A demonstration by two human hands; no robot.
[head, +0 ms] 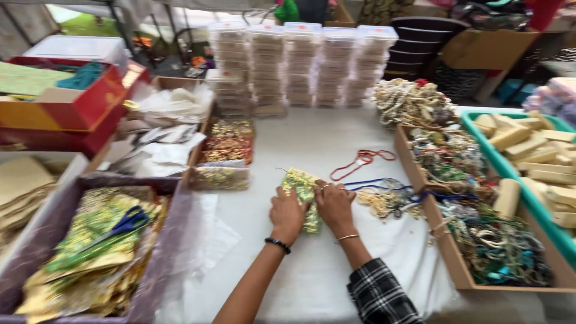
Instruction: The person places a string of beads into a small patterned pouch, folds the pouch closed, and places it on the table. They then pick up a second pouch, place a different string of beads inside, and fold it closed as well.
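A small green and gold patterned pouch (300, 183) lies on the white table cover (312, 138). My left hand (287, 213), with a black wristband, presses on its left side. My right hand (333, 206), with a thin bangle and a checked sleeve, grips its right edge. Both hands sit close together, fingers curled over the pouch. A red cord (362, 161) and a blue cord (366, 183) lie just beyond my right hand, next to a heap of beaded strings (384, 201).
A purple box (162, 252) at the left holds gold-green pouches and blue scissors (123, 225). Cardboard trays (438, 222) of beads and a green crate (510, 174) of tan blocks stand at right. Stacked clear containers (300, 63) line the back. A red box (72, 108) sits far left.
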